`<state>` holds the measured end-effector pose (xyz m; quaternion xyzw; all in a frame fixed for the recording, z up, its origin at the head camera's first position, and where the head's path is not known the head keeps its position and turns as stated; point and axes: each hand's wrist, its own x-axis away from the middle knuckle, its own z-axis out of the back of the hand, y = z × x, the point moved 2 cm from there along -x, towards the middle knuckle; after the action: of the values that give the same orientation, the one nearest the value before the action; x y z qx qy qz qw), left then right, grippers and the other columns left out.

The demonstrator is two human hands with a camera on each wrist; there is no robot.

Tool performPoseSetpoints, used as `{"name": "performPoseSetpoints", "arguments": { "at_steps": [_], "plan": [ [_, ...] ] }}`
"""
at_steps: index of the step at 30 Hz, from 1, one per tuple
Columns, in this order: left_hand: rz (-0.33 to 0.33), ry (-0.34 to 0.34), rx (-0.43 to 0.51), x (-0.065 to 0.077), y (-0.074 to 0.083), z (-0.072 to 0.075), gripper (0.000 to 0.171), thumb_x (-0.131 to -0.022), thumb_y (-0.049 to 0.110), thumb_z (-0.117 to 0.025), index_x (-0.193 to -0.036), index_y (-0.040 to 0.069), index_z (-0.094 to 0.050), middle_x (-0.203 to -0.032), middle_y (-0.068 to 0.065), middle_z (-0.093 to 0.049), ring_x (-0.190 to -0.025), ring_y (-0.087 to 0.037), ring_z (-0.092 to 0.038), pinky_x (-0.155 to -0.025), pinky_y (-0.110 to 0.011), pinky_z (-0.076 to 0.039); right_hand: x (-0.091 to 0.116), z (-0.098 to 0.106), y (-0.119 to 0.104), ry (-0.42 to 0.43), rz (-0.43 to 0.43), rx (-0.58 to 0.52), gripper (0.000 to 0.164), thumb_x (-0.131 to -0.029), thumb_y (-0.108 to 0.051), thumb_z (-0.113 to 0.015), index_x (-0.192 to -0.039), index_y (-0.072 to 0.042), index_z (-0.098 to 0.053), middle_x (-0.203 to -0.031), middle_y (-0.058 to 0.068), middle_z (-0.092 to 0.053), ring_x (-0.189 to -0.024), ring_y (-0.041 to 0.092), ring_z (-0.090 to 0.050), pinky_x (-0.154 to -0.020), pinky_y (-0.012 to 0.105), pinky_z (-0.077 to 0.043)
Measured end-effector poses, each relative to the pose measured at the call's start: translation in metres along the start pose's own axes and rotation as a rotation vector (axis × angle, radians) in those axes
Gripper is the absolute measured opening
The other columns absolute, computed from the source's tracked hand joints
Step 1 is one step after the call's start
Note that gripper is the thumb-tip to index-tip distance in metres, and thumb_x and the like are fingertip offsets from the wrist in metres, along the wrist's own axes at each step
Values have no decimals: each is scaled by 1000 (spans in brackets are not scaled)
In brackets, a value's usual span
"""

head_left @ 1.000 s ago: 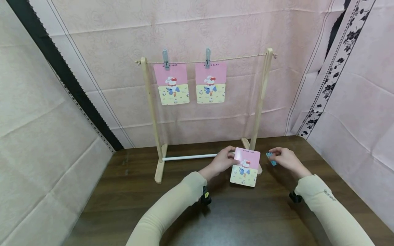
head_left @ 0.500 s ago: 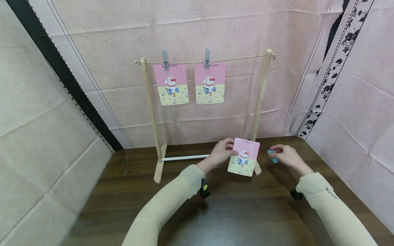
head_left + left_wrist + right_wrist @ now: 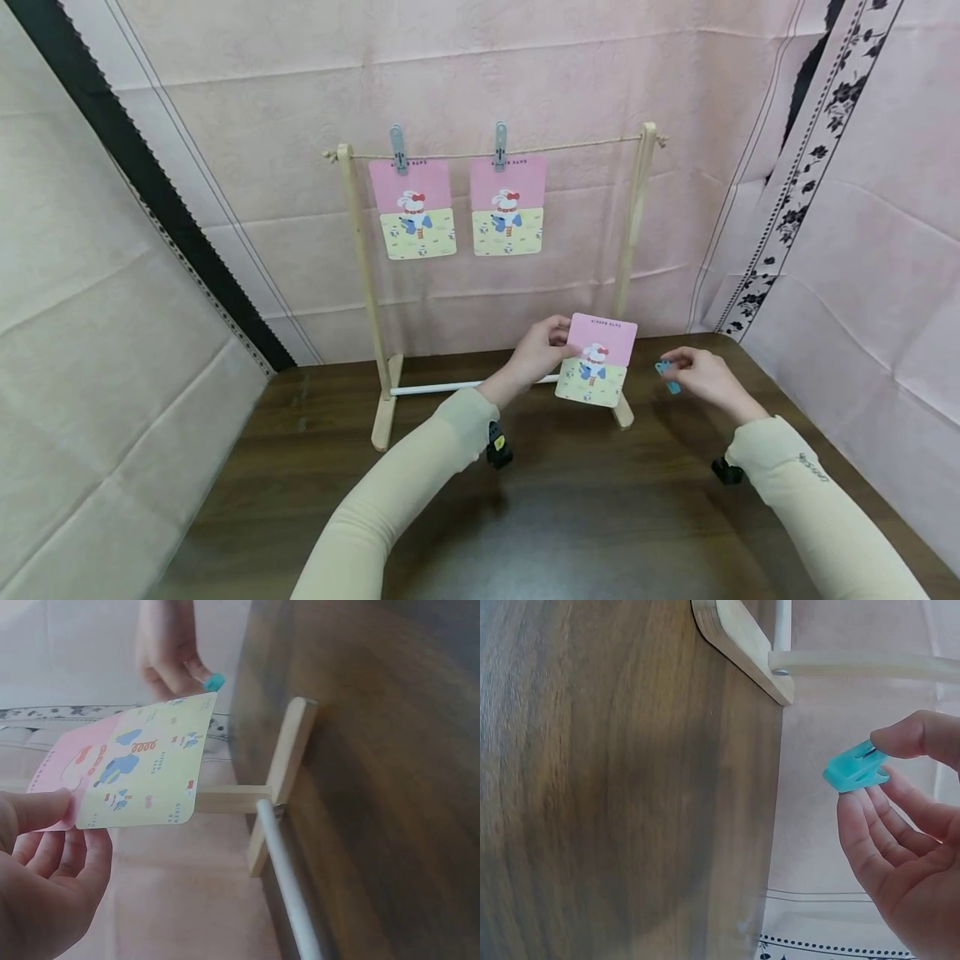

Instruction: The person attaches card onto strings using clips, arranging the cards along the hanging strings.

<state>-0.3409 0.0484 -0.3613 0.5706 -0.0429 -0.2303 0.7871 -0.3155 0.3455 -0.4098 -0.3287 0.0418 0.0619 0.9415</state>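
Observation:
My left hand (image 3: 542, 348) pinches a pink and yellow card (image 3: 597, 362) by its left edge, in front of the rack's right post. The left wrist view shows the thumb on the printed face of the card (image 3: 142, 761) and the fingers behind it. To the right, my right hand (image 3: 703, 377) holds a small turquoise clothespin (image 3: 856, 766) between thumb and fingertips, above the table. Two matching cards, one on the left (image 3: 414, 208) and one on the right (image 3: 508, 205), hang from the cord (image 3: 577, 146), each under a grey-blue clothespin (image 3: 500, 146).
A wooden rack with a left post (image 3: 363, 267) and a right post (image 3: 636, 221) stands at the back of the brown table (image 3: 570, 517). A white rod (image 3: 435, 387) joins its feet low down. Pale patterned cloth (image 3: 480, 50) hangs behind and at both sides.
My left hand has raised the card, up and away from the table toward the rack. My right hand has shifted slightly right and up with the clothespin. The view has tilted a little.

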Motion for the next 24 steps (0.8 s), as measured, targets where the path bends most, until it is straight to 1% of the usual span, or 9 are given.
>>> {"name": "performPoseSetpoints", "arguments": {
  "at_steps": [6, 9, 13, 15, 17, 19, 21, 24],
  "plan": [
    [-65, 37, 25, -9, 16, 10, 33, -92, 0, -71, -123, 0, -62, -104, -10, -72, -94, -17, -66, -81, -26, -53, 0, 9, -1, 25, -8, 15, 45, -97, -30, -66, -128, 2, -60, -108, 16, -70, -94, 27, -65, -76, 36, -48],
    [-73, 47, 40, -9, 22, 15, 34, -92, -1, -70, -124, 0, -61, -106, -11, -72, -95, -18, -66, -80, -26, -54, 0, 10, -3, 23, -12, 14, 45, -96, -32, -66, -127, 1, -61, -107, 15, -71, -93, 26, -65, -76, 36, -48],
    [-67, 46, 87, -9, 29, 21, 35, -93, -1, -69, -127, 0, -60, -108, -13, -71, -96, -19, -65, -78, -28, -57, -1, 9, -4, 18, -13, 17, 45, -96, -33, -68, -125, 1, -62, -106, 14, -71, -93, 26, -65, -74, 35, -48],
    [-79, 47, 89, -11, 33, 23, 35, -93, 0, -69, -127, 0, -60, -108, -13, -71, -96, -20, -65, -78, -28, -56, -1, 10, -4, 28, -14, 24, 44, -95, -33, -68, -123, 0, -62, -105, 13, -71, -93, 26, -64, -75, 35, -47],
    [-95, 56, 71, -13, 37, 25, 36, -93, 0, -70, -127, 0, -60, -109, -13, -72, -97, -19, -64, -79, -26, -54, -1, 12, -5, 38, -15, 30, 43, -95, -34, -68, -123, -2, -63, -105, 13, -71, -94, 27, -64, -76, 35, -47],
    [-112, 63, 52, -14, 41, 28, 36, -93, 1, -70, -127, -1, -60, -109, -14, -72, -98, -20, -64, -80, -25, -52, -1, 15, -6, 45, -9, 30, 44, -95, -35, -68, -123, -1, -62, -106, 14, -71, -96, 29, -64, -77, 36, -47],
    [-126, 65, 53, -16, 45, 30, 36, -92, 0, -70, -127, -2, -60, -110, -15, -72, -99, -22, -65, -82, -25, -51, -1, 18, -8, 51, -9, 23, 45, -96, -36, -67, -124, -2, -62, -108, 15, -70, -98, 31, -64, -80, 39, -47],
    [-146, 62, 61, -18, 52, 35, 37, -92, -1, -70, -128, -4, -59, -113, -18, -71, -101, -25, -65, -84, -27, -51, 0, 22, -13, 57, -2, 6, 46, -97, -34, -65, -126, 1, -60, -112, 20, -69, -102, 35, -64, -84, 46, -48]
  ]
}}
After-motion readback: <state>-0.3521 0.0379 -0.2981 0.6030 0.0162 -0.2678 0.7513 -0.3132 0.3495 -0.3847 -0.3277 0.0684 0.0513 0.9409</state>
